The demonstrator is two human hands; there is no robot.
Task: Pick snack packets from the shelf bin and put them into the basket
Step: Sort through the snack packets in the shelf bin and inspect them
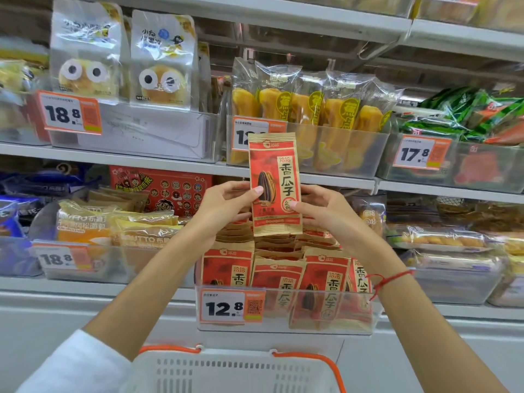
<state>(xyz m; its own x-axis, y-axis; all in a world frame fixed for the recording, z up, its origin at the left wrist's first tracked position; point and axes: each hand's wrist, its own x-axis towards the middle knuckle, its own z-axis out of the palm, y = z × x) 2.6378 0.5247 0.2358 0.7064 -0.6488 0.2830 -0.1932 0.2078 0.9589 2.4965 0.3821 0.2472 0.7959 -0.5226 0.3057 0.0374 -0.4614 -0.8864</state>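
A red and tan sunflower seed packet (pixel 279 165) stands upright in the air in front of the shelves. My left hand (pixel 226 207) grips its left edge with the thumb on its face. My right hand (pixel 320 211) grips its right edge the same way. Directly below, a clear shelf bin (pixel 283 326) with a 12.8 price tag holds several more of the same packets (pixel 326 287). A white basket with orange handles (pixel 235 370) sits at the bottom of the view, under my forearms; its inside is out of view.
Neighbouring clear bins hold bread packs (pixel 119 228) at the left, yellow cake sticks (pixel 326 114) on the shelf above, and green and orange packets (pixel 467 114) at the upper right. Shelf edges run across at mid height. A red string bracelet (pixel 388 279) is on my right wrist.
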